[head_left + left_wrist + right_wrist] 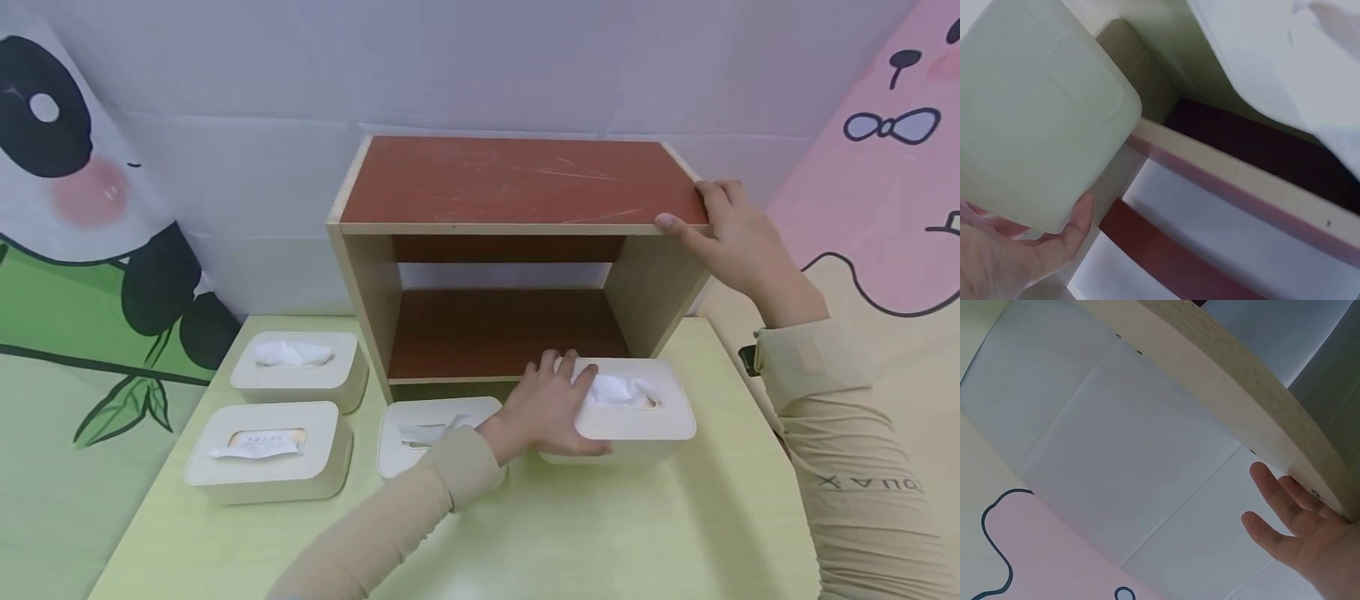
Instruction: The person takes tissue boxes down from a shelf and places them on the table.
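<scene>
My left hand (pixel 543 408) grips the left end of a white tissue box (pixel 637 421), whose white tissue pokes out of the top slot. In the left wrist view the box (pixel 1041 112) is close up, with my thumb and fingers at its edge. The box hangs before the lower front of a brown-topped wooden shelf unit (pixel 517 183). Over the unit's top right corner rests my right hand (pixel 750 242), thumb at the front edge. Its fingers look spread and fairly straight beside the side panel (pixel 1241 381) in the right wrist view.
Two tissue boxes (pixel 296 367) (pixel 266 454) stand on the table's left side. Another tissue box (pixel 427 429) sits before the shelf, partly covered by my left forearm. A pale green table (pixel 600 533) lies beneath, and a printed cloth backdrop (pixel 487 67) hangs behind.
</scene>
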Demonstrator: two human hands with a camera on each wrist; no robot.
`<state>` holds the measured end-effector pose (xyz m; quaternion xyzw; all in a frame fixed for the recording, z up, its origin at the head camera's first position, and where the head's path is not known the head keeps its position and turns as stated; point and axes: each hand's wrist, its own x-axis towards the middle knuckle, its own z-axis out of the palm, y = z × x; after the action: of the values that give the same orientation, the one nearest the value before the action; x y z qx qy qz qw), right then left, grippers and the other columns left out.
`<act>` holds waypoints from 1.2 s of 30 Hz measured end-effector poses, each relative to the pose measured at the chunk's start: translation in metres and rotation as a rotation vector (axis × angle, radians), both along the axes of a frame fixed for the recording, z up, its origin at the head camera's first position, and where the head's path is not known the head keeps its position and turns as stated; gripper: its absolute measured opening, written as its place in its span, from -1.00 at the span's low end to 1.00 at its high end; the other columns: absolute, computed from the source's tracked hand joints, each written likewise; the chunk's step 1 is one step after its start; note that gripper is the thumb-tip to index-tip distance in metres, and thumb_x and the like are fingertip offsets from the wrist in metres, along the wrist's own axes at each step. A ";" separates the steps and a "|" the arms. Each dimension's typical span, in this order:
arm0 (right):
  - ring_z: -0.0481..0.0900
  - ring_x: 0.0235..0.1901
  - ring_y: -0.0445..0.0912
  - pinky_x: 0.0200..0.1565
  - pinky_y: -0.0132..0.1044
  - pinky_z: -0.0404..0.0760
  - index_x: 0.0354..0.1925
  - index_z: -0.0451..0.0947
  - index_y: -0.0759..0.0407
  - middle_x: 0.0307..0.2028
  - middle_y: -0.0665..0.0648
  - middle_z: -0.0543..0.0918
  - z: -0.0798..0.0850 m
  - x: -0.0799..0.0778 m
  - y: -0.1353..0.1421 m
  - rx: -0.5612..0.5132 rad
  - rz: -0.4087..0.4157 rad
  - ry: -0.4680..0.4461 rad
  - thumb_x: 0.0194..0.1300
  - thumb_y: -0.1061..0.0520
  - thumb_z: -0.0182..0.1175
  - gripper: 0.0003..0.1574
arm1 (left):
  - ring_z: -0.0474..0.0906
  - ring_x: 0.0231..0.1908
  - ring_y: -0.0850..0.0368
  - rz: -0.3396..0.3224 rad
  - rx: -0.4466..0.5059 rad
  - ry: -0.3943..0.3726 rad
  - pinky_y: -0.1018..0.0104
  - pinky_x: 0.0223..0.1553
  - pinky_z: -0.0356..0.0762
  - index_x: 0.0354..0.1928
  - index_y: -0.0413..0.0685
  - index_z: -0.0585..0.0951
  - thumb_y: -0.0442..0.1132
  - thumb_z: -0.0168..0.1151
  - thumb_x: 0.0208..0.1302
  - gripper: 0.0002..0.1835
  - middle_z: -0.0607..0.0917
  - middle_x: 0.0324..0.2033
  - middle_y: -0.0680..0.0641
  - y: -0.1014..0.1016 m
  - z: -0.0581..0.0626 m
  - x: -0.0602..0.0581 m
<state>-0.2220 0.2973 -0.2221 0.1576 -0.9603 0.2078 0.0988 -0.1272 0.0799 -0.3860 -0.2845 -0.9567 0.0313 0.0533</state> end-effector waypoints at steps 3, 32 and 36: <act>0.20 0.12 0.41 0.13 0.26 0.13 0.38 -0.06 0.28 0.30 0.41 0.07 0.000 0.000 0.000 0.004 -0.001 -0.001 0.23 -0.44 -0.19 0.07 | 0.28 0.14 -0.13 -0.007 -0.007 0.005 0.05 -0.06 0.44 0.30 0.11 0.21 0.66 -0.18 -0.22 0.09 0.32 0.25 -0.17 0.001 -0.006 0.003; 0.20 0.14 0.39 0.12 0.25 0.13 0.37 -0.02 0.28 0.28 0.40 0.10 -0.001 -0.002 -0.001 -0.006 -0.004 0.018 0.23 -0.43 -0.17 0.05 | 0.22 0.22 -0.18 -0.003 0.020 -0.018 -0.01 -0.01 0.43 0.30 0.10 0.21 0.63 -0.12 -0.18 0.06 0.29 0.27 -0.21 -0.001 -0.075 0.001; 0.22 0.13 0.38 0.11 0.25 0.14 0.37 -0.02 0.27 0.28 0.39 0.11 -0.002 -0.001 -0.001 -0.008 -0.005 0.018 0.23 -0.42 -0.17 0.04 | 0.21 0.22 -0.18 -0.006 0.023 -0.024 -0.01 -0.01 0.43 0.31 0.10 0.20 0.62 -0.12 -0.18 0.06 0.27 0.27 -0.21 0.000 -0.080 0.000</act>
<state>-0.2228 0.2964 -0.2238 0.1564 -0.9589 0.2102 0.1087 -0.1277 0.0798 -0.4659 -0.2873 -0.9566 0.0165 0.0450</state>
